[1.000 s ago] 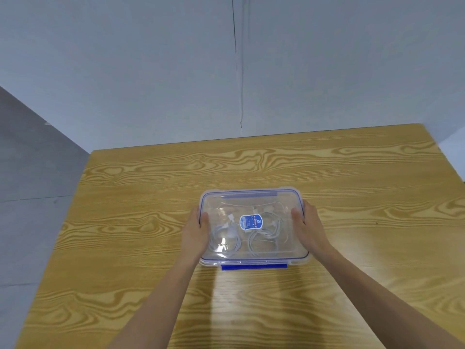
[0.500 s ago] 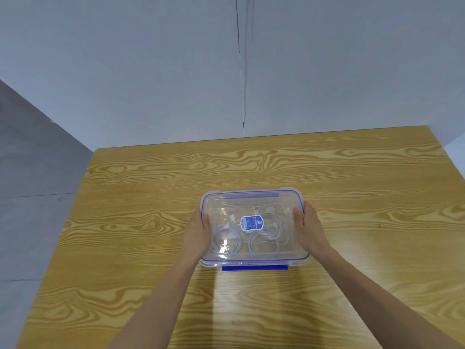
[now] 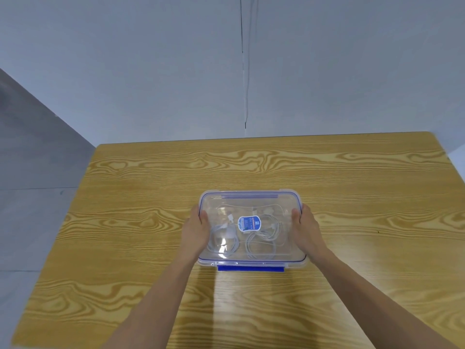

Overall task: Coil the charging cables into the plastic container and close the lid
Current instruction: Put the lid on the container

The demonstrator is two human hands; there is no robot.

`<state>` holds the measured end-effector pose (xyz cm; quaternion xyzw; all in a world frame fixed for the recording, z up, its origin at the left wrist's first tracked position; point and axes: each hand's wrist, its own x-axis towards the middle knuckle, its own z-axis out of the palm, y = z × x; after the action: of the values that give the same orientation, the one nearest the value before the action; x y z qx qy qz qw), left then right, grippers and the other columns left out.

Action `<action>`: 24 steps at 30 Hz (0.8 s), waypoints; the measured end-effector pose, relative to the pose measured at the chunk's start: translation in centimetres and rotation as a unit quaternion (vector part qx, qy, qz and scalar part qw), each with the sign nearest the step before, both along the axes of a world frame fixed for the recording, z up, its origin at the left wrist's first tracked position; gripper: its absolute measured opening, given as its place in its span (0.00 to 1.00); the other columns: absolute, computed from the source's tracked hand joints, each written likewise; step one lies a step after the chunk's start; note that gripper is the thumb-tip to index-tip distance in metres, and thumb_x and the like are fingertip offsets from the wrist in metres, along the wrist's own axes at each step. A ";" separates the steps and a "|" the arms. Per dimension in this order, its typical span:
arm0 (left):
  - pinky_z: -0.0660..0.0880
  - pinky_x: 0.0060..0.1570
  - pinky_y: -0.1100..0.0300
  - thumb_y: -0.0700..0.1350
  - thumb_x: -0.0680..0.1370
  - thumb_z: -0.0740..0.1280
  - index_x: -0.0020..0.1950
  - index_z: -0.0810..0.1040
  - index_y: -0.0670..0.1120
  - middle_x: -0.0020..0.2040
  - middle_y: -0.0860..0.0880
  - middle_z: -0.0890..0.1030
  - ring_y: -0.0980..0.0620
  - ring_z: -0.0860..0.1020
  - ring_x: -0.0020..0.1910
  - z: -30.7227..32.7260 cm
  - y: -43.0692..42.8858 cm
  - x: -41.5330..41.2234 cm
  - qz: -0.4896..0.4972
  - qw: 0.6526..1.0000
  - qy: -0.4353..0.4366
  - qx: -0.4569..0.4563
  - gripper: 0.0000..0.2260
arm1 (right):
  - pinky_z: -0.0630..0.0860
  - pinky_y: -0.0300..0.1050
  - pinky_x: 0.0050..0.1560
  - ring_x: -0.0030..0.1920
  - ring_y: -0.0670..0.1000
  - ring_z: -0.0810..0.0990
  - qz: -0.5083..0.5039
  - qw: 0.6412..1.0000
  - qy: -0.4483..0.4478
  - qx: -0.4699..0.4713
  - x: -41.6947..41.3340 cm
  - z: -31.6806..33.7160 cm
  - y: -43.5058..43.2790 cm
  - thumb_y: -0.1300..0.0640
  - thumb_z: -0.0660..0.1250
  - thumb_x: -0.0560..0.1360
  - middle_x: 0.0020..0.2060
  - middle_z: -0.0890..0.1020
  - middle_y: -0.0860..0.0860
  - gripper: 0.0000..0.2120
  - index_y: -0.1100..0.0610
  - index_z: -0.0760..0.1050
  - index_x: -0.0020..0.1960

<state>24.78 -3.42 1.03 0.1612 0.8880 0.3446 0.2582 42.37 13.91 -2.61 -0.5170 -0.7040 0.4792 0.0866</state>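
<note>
- Plastic container (image 3: 251, 262) stands on a wood-grain table (image 3: 141, 222), about mid-tabletop, its long sides running left to right in front of the person.
- Beyond the plastic container, past the table's far edge, a pale blue-grey wall (image 3: 151, 71) fills the upper view. A grey floor (image 3: 27, 202) shows well off to the container's left.
- Clear lid (image 3: 251, 206), edged with a thin blue seal line, lies flat over the container from rim to rim.
- Left hand (image 3: 196, 231) grasps the container's left short side, thumb laid on the lid's edge, the other fingers wrapped round the side and mostly hidden.
- Right hand (image 3: 305, 229) grasps the opposite short side the same way, thumb on the lid, fingers curled down the wall.
- White charging cables (image 3: 261, 244) lie coiled inside the container, seen through the lid. One coil is beside the left thumb, the other nearer the right hand.
- Blue latch (image 3: 250, 268) shows as a strip along the container's near long side. Whether it is snapped shut cannot be told.
- Blue oval label (image 3: 249, 223) sits at the lid's centre, its print too small to read.
</note>
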 end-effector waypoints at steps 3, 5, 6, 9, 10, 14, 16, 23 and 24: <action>0.65 0.59 0.54 0.49 0.83 0.49 0.75 0.59 0.43 0.63 0.41 0.74 0.42 0.71 0.65 -1.1 -0.2 -0.1 0.007 1.000 0.014 -0.018 0.21 | 0.71 0.51 0.53 0.57 0.59 0.75 -0.013 0.999 -0.009 0.029 -0.1 0.0 -0.6 0.49 0.48 0.81 0.59 0.75 0.59 0.22 0.62 0.65 0.66; 0.63 0.66 0.51 0.51 0.83 0.49 0.76 0.57 0.43 0.70 0.40 0.69 0.41 0.66 0.70 -1.5 -0.3 -0.1 0.008 1.000 0.006 -0.027 0.23 | 0.70 0.49 0.48 0.54 0.59 0.76 -0.010 0.998 -0.023 0.063 0.0 0.1 -0.9 0.49 0.48 0.81 0.57 0.75 0.59 0.21 0.62 0.66 0.65; 0.62 0.67 0.50 0.51 0.83 0.49 0.76 0.57 0.43 0.70 0.40 0.68 0.41 0.65 0.70 -1.6 -0.3 -0.1 0.008 1.000 0.003 -0.029 0.23 | 0.69 0.48 0.46 0.53 0.60 0.77 -0.008 0.997 -0.031 0.076 0.0 0.2 -1.0 0.49 0.48 0.81 0.57 0.75 0.59 0.21 0.62 0.65 0.65; 0.65 0.62 0.48 0.49 0.82 0.52 0.70 0.65 0.42 0.66 0.39 0.70 0.38 0.67 0.68 -1.2 -0.2 -1.0 -0.013 0.999 0.004 -0.045 0.19 | 0.68 0.48 0.44 0.51 0.60 0.76 -0.007 0.996 -0.044 0.080 0.0 0.3 -1.0 0.49 0.48 0.81 0.55 0.76 0.59 0.21 0.63 0.66 0.64; 0.65 0.62 0.48 0.48 0.81 0.54 0.69 0.66 0.42 0.67 0.39 0.69 0.38 0.66 0.68 -0.9 -0.1 -1.6 -0.030 0.997 0.019 -0.062 0.18 | 0.68 0.49 0.45 0.51 0.60 0.76 -0.005 0.996 -0.045 0.081 -0.1 0.4 -1.0 0.50 0.49 0.81 0.55 0.76 0.60 0.20 0.63 0.65 0.64; 0.60 0.70 0.44 0.54 0.77 0.64 0.75 0.58 0.46 0.75 0.43 0.61 0.43 0.59 0.73 2.4 2.6 -4.4 -0.142 0.977 0.134 -0.080 0.30 | 0.67 0.56 0.59 0.64 0.62 0.69 -0.021 0.994 -0.079 0.069 0.3 1.3 -1.0 0.47 0.54 0.80 0.65 0.70 0.63 0.27 0.61 0.58 0.73; 0.59 0.71 0.45 0.59 0.75 0.66 0.76 0.57 0.46 0.76 0.44 0.61 0.45 0.59 0.74 3.7 5.4 -5.7 -0.251 0.954 0.144 -0.076 0.35 | 0.63 0.56 0.65 0.68 0.61 0.66 -0.062 0.994 -0.068 0.060 1.2 2.1 -1.5 0.43 0.58 0.78 0.68 0.67 0.62 0.33 0.60 0.53 0.76; 0.61 0.70 0.51 0.64 0.73 0.65 0.77 0.52 0.46 0.76 0.45 0.62 0.45 0.62 0.74 3.9 12.0 -5.9 -0.500 0.844 0.022 -0.194 0.41 | 0.69 0.58 0.65 0.67 0.59 0.68 -0.183 0.979 -0.030 -0.086 3.7 3.2 -6.9 0.35 0.68 0.68 0.70 0.64 0.58 0.49 0.56 0.50 0.77; 0.61 0.70 0.51 0.65 0.72 0.65 0.77 0.52 0.46 0.76 0.45 0.62 0.45 0.63 0.73 3.5 12.2 -5.9 -0.513 0.832 0.015 -0.208 0.41 | 0.71 0.57 0.63 0.66 0.58 0.70 -0.199 0.974 -0.026 -0.102 3.6 3.2 -7.7 0.34 0.69 0.66 0.69 0.66 0.57 0.50 0.56 0.50 0.76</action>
<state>18.85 8.76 4.55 0.5416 0.7321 -0.0331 0.4119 46.01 6.23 0.57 -0.6652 -0.5360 0.5083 0.1086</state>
